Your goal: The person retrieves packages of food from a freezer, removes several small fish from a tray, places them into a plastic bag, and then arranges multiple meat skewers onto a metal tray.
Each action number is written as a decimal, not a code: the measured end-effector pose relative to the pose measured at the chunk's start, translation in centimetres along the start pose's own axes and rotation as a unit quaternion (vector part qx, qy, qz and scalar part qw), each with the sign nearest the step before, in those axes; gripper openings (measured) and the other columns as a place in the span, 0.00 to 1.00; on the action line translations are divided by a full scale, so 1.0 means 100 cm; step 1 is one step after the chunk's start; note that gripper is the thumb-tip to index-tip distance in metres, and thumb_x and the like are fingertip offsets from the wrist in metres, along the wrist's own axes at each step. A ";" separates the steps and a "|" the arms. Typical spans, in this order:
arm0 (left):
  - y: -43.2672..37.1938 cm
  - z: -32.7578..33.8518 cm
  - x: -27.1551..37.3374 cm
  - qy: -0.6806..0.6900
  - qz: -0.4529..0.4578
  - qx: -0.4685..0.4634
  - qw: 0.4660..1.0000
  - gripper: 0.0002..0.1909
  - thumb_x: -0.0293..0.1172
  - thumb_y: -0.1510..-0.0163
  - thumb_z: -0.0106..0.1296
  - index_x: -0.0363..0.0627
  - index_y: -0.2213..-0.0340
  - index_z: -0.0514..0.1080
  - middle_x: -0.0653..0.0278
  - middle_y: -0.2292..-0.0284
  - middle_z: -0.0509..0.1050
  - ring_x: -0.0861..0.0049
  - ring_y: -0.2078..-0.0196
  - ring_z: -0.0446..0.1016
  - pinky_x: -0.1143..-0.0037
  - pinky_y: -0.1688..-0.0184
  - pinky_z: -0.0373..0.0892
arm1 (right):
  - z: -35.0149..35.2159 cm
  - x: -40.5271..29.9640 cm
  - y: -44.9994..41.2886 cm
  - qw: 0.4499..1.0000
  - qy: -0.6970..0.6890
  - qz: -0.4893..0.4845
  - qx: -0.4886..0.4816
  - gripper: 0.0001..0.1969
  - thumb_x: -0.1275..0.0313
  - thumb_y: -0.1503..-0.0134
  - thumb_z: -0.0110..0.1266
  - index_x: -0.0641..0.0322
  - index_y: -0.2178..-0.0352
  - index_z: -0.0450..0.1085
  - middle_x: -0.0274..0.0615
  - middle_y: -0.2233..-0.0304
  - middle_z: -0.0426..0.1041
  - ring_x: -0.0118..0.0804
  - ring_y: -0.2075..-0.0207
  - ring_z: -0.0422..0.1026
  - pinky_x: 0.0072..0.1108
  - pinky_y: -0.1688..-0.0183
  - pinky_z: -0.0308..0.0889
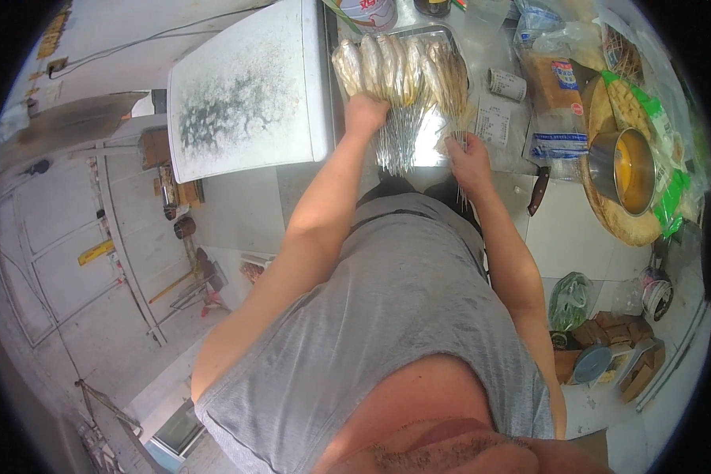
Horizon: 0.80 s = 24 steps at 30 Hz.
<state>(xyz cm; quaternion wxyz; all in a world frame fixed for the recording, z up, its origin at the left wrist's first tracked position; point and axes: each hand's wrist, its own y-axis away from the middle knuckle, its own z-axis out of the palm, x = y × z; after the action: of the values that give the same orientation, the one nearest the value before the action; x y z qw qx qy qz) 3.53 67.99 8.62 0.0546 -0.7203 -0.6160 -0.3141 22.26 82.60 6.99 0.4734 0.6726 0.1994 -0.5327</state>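
Observation:
Rows of small skewered fish point(391, 62) lie side by side in a metal tray point(444, 31), their thin metal skewers point(400, 139) pointing towards my body. My left hand point(367, 112) is at the lower end of the left fish, its fingers curled over them; whether it grips them is hidden. At the right of the tray, my right hand point(469, 160) has its fingers closed on the ends of a bundle of thin skewers point(461, 127), which carry thin, brownish pieces at the tray's right side.
A white lid or panel point(243, 95) with dark stains stands at left. To the right are receipts point(493, 124), a paper roll point(506, 85), a knife handle point(538, 191) past the counter edge, packaged food point(554, 89) and a steel pot point(622, 172) on a round wooden board point(619, 222).

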 end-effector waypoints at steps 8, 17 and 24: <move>0.007 -0.002 0.014 0.003 -0.028 0.032 0.999 0.16 0.39 0.59 0.52 0.36 0.74 0.75 0.44 0.72 0.74 0.52 0.65 0.73 0.65 0.60 0.68 | -0.004 -0.004 0.003 0.998 0.044 0.030 0.022 0.17 0.65 0.49 0.51 0.72 0.65 0.69 0.44 0.71 0.74 0.32 0.70 0.70 0.22 0.63 0.64; -0.017 0.025 -0.032 0.190 -0.057 -0.014 0.980 0.16 0.38 0.53 0.48 0.36 0.73 0.74 0.48 0.74 0.75 0.57 0.68 0.74 0.68 0.62 0.67 | 0.000 -0.010 0.007 0.998 0.050 -0.033 0.034 0.18 0.66 0.49 0.52 0.72 0.62 0.67 0.46 0.70 0.74 0.31 0.70 0.72 0.20 0.65 0.65; -0.012 0.030 -0.033 0.207 -0.035 0.037 0.977 0.16 0.37 0.50 0.45 0.34 0.74 0.73 0.47 0.76 0.74 0.59 0.70 0.74 0.68 0.64 0.66 | 0.009 -0.008 0.005 0.998 0.057 -0.033 0.003 0.19 0.65 0.49 0.52 0.73 0.62 0.67 0.47 0.70 0.74 0.34 0.69 0.72 0.23 0.64 0.65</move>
<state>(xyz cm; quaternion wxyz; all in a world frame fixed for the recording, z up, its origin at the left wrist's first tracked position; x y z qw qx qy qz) 3.44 66.84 4.17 0.1966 -0.6153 -0.6272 -0.4353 21.89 81.84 7.87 0.4415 0.6964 0.2461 -0.5095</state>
